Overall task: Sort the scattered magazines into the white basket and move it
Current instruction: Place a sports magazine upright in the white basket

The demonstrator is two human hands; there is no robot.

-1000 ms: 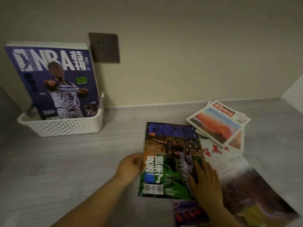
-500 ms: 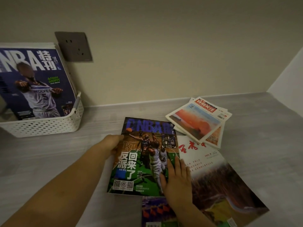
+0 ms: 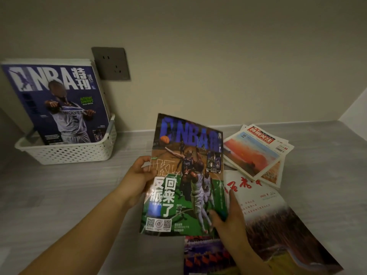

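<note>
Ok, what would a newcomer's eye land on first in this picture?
First the glossy green-and-blue NBA basketball magazine in the centre, tilted up off the grey tabletop, with the left hand gripping its left edge and the right hand its lower right corner. Next, the purple NBA magazine standing in the white perforated plastic basket at the left, and the orange sunset-cover magazines stacked at the right.

One basket (image 3: 65, 153), two hands (image 3: 137, 180) (image 3: 231, 222), several magazines (image 3: 184, 175)
</note>
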